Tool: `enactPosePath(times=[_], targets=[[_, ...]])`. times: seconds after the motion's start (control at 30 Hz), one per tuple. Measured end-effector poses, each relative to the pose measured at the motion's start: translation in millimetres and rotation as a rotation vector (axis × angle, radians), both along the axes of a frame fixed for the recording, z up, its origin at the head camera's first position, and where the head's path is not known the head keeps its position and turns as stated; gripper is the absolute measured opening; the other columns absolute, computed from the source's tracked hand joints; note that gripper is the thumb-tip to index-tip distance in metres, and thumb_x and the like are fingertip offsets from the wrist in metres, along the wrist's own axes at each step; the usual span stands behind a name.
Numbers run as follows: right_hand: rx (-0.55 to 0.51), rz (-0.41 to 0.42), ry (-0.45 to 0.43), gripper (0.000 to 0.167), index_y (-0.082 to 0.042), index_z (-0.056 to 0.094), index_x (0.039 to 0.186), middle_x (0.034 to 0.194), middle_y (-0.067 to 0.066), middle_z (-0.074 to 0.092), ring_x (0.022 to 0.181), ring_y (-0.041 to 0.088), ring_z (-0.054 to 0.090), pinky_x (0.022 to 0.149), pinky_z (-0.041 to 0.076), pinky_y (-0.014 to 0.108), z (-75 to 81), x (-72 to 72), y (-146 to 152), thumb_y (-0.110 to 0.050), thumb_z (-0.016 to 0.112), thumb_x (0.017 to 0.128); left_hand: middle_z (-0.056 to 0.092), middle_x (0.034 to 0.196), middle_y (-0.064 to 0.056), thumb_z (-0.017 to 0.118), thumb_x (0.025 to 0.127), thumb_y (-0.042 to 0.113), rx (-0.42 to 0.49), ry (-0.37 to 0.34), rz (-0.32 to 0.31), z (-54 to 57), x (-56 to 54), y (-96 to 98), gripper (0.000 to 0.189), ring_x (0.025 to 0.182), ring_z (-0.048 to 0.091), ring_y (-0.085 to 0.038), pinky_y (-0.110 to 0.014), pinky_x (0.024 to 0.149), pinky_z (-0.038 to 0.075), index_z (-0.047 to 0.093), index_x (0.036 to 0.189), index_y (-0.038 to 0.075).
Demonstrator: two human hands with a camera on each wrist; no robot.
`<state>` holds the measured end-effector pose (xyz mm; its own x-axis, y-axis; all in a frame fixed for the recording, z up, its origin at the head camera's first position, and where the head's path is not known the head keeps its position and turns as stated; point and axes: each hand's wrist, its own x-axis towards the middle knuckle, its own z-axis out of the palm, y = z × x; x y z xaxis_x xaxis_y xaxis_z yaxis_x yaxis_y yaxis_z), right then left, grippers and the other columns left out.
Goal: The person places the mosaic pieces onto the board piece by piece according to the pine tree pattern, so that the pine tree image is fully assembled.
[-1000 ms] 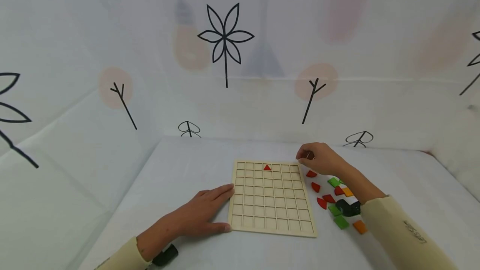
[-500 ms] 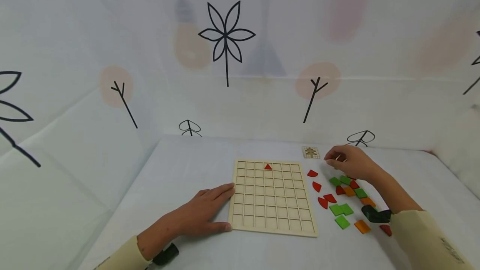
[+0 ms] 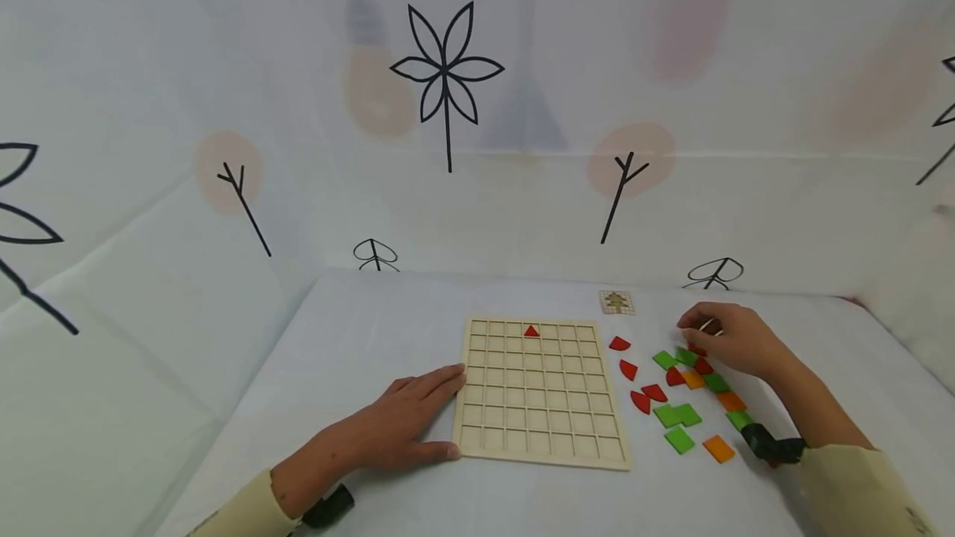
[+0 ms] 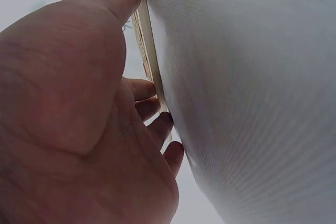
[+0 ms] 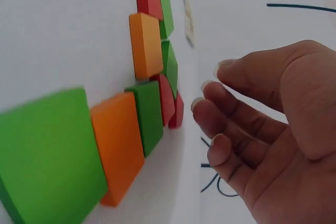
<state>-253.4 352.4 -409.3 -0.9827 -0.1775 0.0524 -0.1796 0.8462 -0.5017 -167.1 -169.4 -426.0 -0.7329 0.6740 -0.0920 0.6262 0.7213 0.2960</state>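
A pale wooden grid board (image 3: pixel 536 401) lies on the white surface, with one red triangle (image 3: pixel 531 331) in its top row. Flat against the board's left side rests my left hand (image 3: pixel 399 423); fingertips and thumb touch its edge, and the left wrist view confirms this contact. My right hand (image 3: pixel 739 338) hovers over the far end of the scattered tiles, near a red piece (image 3: pixel 697 350). Its fingers (image 5: pixel 210 116) are loosely bent with nothing between them in the right wrist view. Green tiles (image 3: pixel 680 440), orange tiles (image 3: pixel 719 448) and red quarter-round tiles (image 3: pixel 628 370) lie right of the board.
A small card with a brown tree-like pattern (image 3: pixel 617 302) lies beyond the board's far right corner. White cloth walls (image 3: pixel 477 214) with black plant drawings stand behind and to the sides. Dark wrist devices (image 3: pixel 328 507) sit under both wrists.
My right hand has moved right, from the board's far right corner to over the far tiles. The patterned card and more tiles have come into sight. My left hand stays put.
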Motion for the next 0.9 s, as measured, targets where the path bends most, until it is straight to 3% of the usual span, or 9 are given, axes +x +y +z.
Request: enactPosePath(times=[0.33, 0.9], targets=[[0.027, -0.009, -0.028, 0.020, -0.001, 0.075, 0.110, 0.103, 0.014, 0.071, 0.091, 0.029, 0.065, 0.074, 0.059, 0.039, -5.6, -3.9, 10.2, -0.016, 0.077, 0.097, 0.010, 0.178, 0.008, 0.052, 0.100, 0.073, 0.002, -0.019, 0.009, 0.8, -0.8, -3.5, 0.096, 0.162, 0.018, -0.015, -0.051, 0.124, 0.028, 0.016, 0.172, 0.021], [0.049, 0.038, -0.020, 0.019, -0.001, 0.077, 0.109, 0.097, 0.005, 0.071, 0.088, 0.024, 0.063, 0.075, 0.058, 0.034, -14.2, -3.3, 20.2, -0.009, 0.079, 0.092, 0.009, 0.178, 0.010, 0.050, 0.100, 0.075, -0.011, -0.030, 0.016, -2.2, -1.6, -0.9, 0.096, 0.162, 0.018, -0.016, -0.052, 0.124, 0.028, 0.015, 0.172, 0.023]])
